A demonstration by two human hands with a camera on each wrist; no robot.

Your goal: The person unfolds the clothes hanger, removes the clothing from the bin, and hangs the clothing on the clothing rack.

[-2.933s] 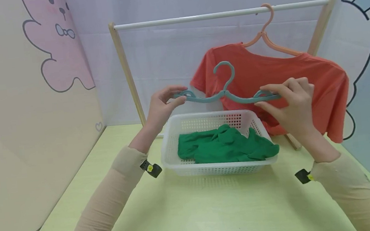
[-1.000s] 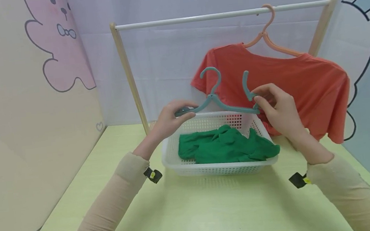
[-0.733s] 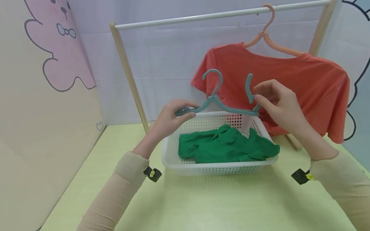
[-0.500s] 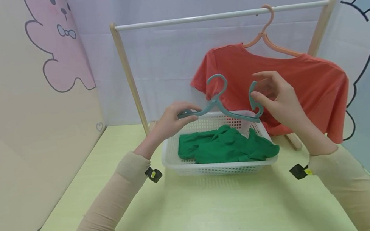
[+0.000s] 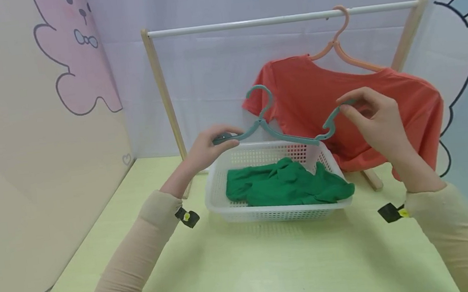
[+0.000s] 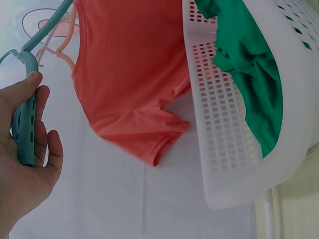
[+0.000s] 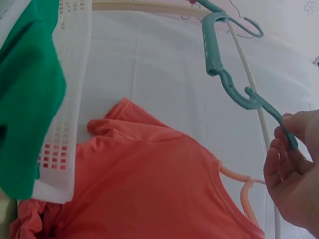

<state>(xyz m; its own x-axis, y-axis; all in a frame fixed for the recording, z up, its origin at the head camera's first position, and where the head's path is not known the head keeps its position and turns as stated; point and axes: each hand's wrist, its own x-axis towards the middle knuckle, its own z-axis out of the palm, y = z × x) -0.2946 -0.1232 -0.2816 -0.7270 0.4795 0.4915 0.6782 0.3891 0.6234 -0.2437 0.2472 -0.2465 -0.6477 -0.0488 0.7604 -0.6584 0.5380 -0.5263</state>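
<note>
A teal folding clothes hanger [image 5: 287, 136] is held up above the white basket, its hook pointing upward. My left hand [image 5: 211, 147] grips its left arm between thumb and fingers; the left wrist view shows that teal arm [image 6: 29, 114] lying across the fingers. At the other side my right hand [image 5: 376, 118] pinches the tip of the hinged end piece [image 5: 330, 123], which is swung out from the hanger's right arm. In the right wrist view the end piece [image 7: 239, 97] runs from the arm to my thumb and fingertips [image 7: 294, 122].
The white basket [image 5: 219, 205] below holds a green garment [image 5: 286, 183]. Behind stands a rack with a white rail [image 5: 237, 24] and wooden posts. A red T-shirt [image 5: 310, 89] hangs there on an orange hanger [image 5: 354, 61], close behind my right hand.
The end piece, folded in at first, stood upright and now points outward to the right. My right hand has shifted right with its tip. The left hand keeps its grip.
</note>
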